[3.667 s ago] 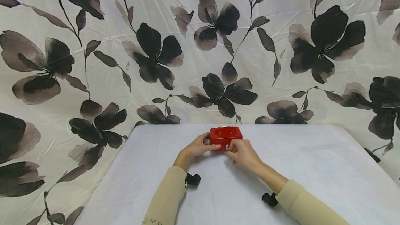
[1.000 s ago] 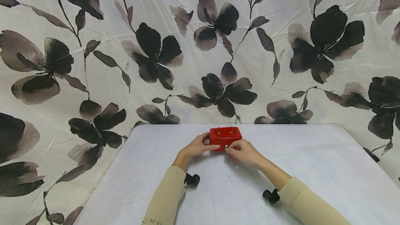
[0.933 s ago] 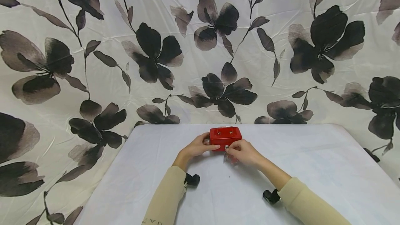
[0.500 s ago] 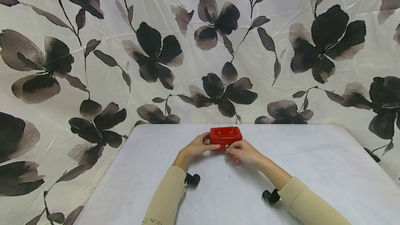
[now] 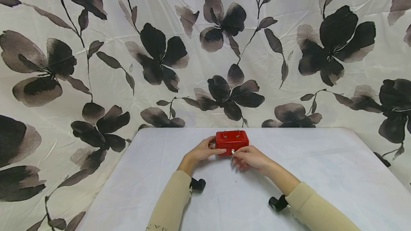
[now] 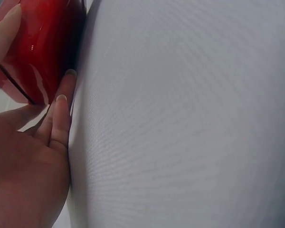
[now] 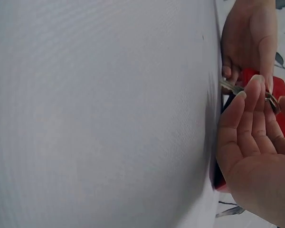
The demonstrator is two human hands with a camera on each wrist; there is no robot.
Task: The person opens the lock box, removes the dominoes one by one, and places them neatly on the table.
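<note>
A small red cash box (image 5: 232,137) with a wire handle on its lid stands near the far edge of the table, its lid down. My left hand (image 5: 203,149) grips its left end, thumb across the front face and other fingers round the side. On the front, a silver lock (image 5: 233,150) shows just beyond my right fingertips. My right hand (image 5: 252,157) pinches a key (image 7: 273,101) at that lock between thumb and index finger, the other fingers stretched out below. A second key (image 7: 232,86) dangles beneath it.
The table (image 5: 154,140) is covered with a plain white cloth. Behind it hangs a floral-print curtain (image 5: 273,92). A black wrist camera (image 5: 198,184) sits under the left forearm, and another black camera (image 5: 278,203) under the right.
My right hand has turned at the lock: its fingers were bunched up there before and now reach lower and straighter, with the dangling key in sight. Box and left hand stay put.
</note>
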